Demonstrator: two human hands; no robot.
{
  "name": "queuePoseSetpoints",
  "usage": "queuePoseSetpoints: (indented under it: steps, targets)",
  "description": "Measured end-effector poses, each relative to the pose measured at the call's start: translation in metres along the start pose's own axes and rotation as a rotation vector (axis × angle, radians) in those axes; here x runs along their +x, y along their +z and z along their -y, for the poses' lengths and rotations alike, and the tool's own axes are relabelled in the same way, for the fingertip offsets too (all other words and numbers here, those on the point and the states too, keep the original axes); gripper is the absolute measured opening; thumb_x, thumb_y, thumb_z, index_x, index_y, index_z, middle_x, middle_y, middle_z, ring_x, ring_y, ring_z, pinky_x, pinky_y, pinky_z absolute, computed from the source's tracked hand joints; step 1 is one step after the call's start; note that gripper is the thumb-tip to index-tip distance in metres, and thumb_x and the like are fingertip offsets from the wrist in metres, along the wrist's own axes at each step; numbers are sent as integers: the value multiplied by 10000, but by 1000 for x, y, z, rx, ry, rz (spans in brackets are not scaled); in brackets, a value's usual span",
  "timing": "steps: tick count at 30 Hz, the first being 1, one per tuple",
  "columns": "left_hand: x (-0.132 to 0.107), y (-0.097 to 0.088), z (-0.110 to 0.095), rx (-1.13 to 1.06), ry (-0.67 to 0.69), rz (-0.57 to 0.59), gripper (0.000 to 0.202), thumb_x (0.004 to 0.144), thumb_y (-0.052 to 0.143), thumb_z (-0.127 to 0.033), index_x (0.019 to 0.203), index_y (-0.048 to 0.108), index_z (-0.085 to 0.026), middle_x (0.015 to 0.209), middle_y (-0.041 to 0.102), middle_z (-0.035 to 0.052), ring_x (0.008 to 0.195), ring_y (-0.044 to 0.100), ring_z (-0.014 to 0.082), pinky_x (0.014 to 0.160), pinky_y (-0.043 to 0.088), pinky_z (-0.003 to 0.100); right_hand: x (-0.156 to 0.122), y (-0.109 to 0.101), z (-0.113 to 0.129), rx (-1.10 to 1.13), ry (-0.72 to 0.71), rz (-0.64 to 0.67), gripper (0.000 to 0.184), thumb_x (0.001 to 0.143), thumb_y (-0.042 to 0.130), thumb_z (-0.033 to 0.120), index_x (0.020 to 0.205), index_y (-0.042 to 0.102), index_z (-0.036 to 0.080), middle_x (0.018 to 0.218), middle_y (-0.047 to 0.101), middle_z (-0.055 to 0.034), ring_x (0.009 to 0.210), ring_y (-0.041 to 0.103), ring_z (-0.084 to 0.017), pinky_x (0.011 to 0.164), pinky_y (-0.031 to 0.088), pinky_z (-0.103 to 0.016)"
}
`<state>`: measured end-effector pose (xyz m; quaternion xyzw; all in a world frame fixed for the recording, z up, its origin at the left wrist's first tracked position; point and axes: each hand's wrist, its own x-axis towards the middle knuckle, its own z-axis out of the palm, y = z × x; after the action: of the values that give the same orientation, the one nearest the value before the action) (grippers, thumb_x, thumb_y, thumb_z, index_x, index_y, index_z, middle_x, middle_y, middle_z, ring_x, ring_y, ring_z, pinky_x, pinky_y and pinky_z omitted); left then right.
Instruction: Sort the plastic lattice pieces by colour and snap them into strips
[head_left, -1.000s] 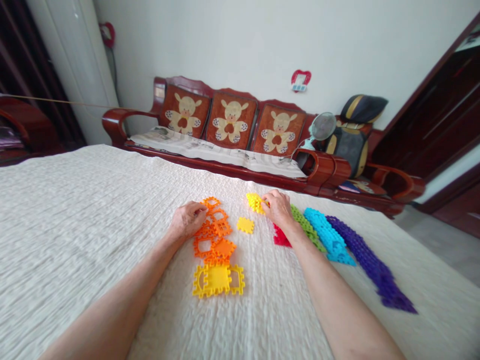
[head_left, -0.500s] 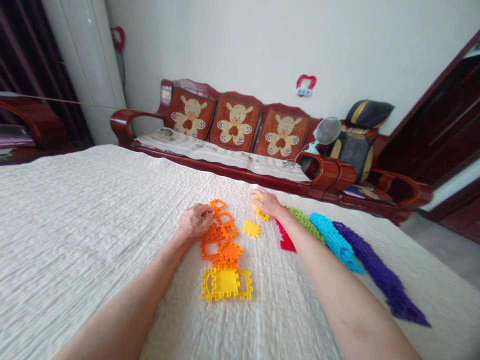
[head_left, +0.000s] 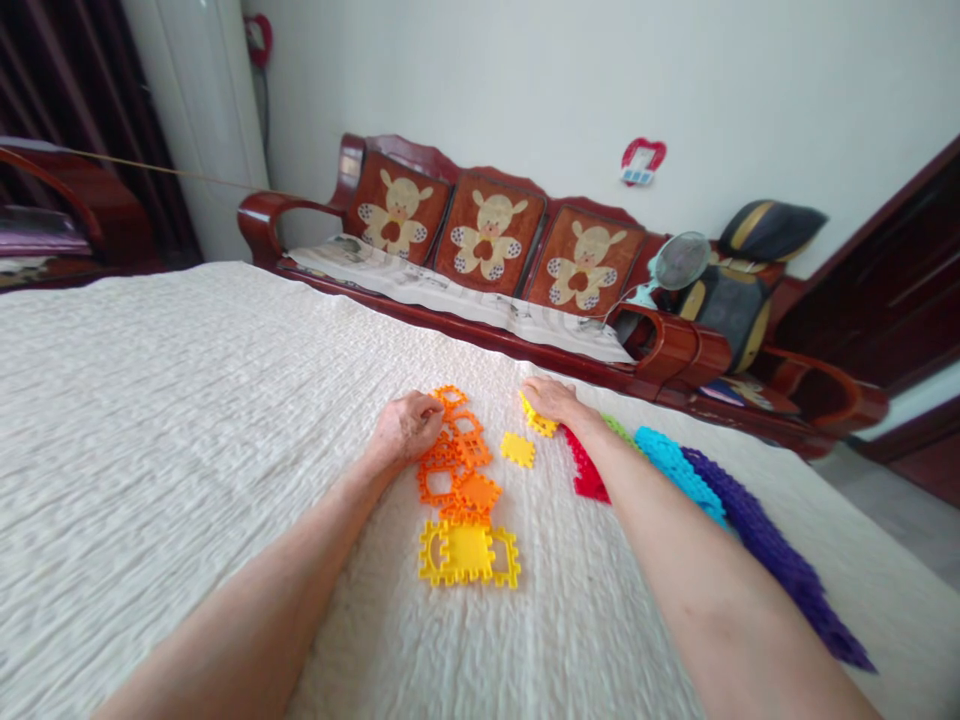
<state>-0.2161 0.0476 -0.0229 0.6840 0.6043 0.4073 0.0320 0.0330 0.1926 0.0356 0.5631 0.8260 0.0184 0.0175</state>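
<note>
The left hand (head_left: 409, 424) is resting half-curled on the cloth (head_left: 225, 400) beside orange pieces (head_left: 478, 491) (whether it is clasping any, I cannot tell). Yellow frames (head_left: 466, 552) are lying nearer; a yellow square (head_left: 517, 449) is lying alone. A yellow stack (head_left: 539, 422) is sitting under the right hand (head_left: 552, 398), grip unclear, beside red (head_left: 589, 478), green (head_left: 619, 428), blue (head_left: 679, 466) and purple rows (head_left: 772, 550).

Right grip (head_left: 553, 398) on yellow pieces (head_left: 541, 425), left grip (head_left: 409, 425) at orange pieces (head_left: 478, 490), 3 animal-patterned cushions (head_left: 491, 235) beyond.
</note>
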Motion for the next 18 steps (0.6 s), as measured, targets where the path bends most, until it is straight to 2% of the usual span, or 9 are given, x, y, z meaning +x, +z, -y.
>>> queuePoseSetpoints:
  steps: [4, 7, 9, 12, 15, 18]
  targets:
    - [0, 1, 2, -10, 3, 14, 254, 773, 493, -227, 846, 732, -189, 890, 713, 53, 806, 638, 162, 732, 481, 242, -4, 5, 3, 12, -4, -56, 287, 965, 433, 338, 1147, 601, 193, 1214, 592, -105, 1086, 566, -251, 902, 464, -476]
    - [1, 1, 2, -10, -8, 25, 255, 774, 492, -230, 852, 732, -196, 896, 714, 50, 825, 637, 166, 743, 485, 244, -6, 8, 5, 32, -5, -100, 357, 913, 569, 363, 1211, 549, 166, 1213, 571, -88, 1029, 591, -211, 864, 518, -426]
    - [1, 1, 2, -9, -7, 25, 251, 774, 494, -230, 847, 732, -197, 898, 714, 49, 824, 637, 165, 747, 486, 245, -7, 7, 4, 48, 3, -123, 338, 924, 540, 382, 1189, 566, 174, 1194, 586, -89, 1027, 591, -218, 872, 503, -433]
    - [0, 0, 1, -10, 0, 12, 246, 772, 494, -221, 835, 730, -191, 895, 713, 52, 802, 638, 163, 744, 483, 249, -12, 1, -3, 83, 41, -183, 362, 972, 359, 409, 1152, 605, 214, 1181, 617, -102, 1076, 569, -257, 911, 432, -455]
    - [0, 0, 0, -16, 6, 1, 250, 771, 489, -218, 838, 728, -186, 892, 712, 57, 787, 639, 162, 741, 480, 255, -26, -7, -12, 228, 66, -425, 414, 958, 272, 348, 1147, 613, 209, 1189, 630, -94, 1116, 551, -242, 951, 384, -394]
    - [-1, -1, -1, -21, 0, 3, 264, 775, 482, -229, 860, 727, -179, 900, 712, 64, 791, 641, 166, 739, 481, 260, -47, -9, -18, 339, 40, -683, 386, 895, 321, 278, 1094, 629, 157, 1141, 651, -107, 1093, 559, -213, 963, 362, -323]
